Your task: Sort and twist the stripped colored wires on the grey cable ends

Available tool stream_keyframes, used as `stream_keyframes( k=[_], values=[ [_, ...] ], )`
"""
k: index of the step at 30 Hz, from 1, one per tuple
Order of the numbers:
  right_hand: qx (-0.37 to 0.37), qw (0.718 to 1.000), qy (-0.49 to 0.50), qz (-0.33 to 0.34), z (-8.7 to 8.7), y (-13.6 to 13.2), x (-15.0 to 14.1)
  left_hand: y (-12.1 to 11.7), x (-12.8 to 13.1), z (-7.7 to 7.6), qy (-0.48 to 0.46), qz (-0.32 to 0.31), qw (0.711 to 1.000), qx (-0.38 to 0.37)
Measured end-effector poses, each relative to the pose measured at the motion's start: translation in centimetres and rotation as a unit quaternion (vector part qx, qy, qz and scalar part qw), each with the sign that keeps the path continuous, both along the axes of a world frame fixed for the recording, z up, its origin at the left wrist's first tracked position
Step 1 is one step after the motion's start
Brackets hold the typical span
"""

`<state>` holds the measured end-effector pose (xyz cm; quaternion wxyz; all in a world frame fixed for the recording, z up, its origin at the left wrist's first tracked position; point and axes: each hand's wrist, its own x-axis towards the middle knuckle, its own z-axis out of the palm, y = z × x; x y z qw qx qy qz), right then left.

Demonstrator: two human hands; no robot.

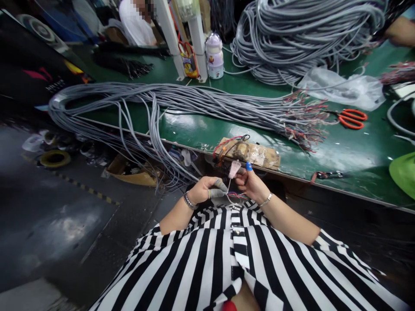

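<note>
My left hand (205, 190), with greyish covers on its fingertips, is closed on the end of a grey cable (189, 174) in front of my striped shirt. Thin coloured wires (238, 195) fan out between the two hands. My right hand (254, 186) has a blue cover on its raised thumb, and its fingers are curled. Against its index finger is a small pale pink piece (234, 169), with a thin whitish strand running down from it toward my left fingertips. What the right fingers grip is hidden. Just beyond, a worn wooden block (266, 156) with wires lies at the table edge.
A long bundle of grey cables (194, 100) with stripped ends crosses the green table (350, 160). Orange-handled scissors (352, 119), a clear plastic bag (346, 88), a bottle (214, 56) and a large cable coil (304, 39) lie around it. Another person (138, 26) is behind.
</note>
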<state>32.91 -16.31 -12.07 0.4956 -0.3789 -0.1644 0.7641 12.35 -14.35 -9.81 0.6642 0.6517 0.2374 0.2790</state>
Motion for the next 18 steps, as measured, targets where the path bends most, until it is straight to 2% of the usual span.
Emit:
stream_keyframes(
  k=[4, 10, 14, 18],
  values=[
    [-0.005, 1.000, -0.014, 0.001, -0.3, -0.6, 0.6, -1.7, -1.2, 0.2, 0.024, -0.027, 0.999, 0.032],
    [0.009, 0.998, -0.039, 0.041, -0.3, -1.2, 0.6, -3.4, -2.9, -0.7, 0.010, 0.086, 0.996, 0.003],
    [0.007, 0.997, -0.047, 0.061, -0.6, -1.4, 0.2, -3.9, -3.6, -1.2, 0.004, 0.109, 0.994, 0.002],
    [0.024, 0.996, -0.055, 0.068, -0.8, -1.5, 0.2, -3.6, -3.8, -0.7, 0.016, 0.115, 0.992, 0.043]
  ],
)
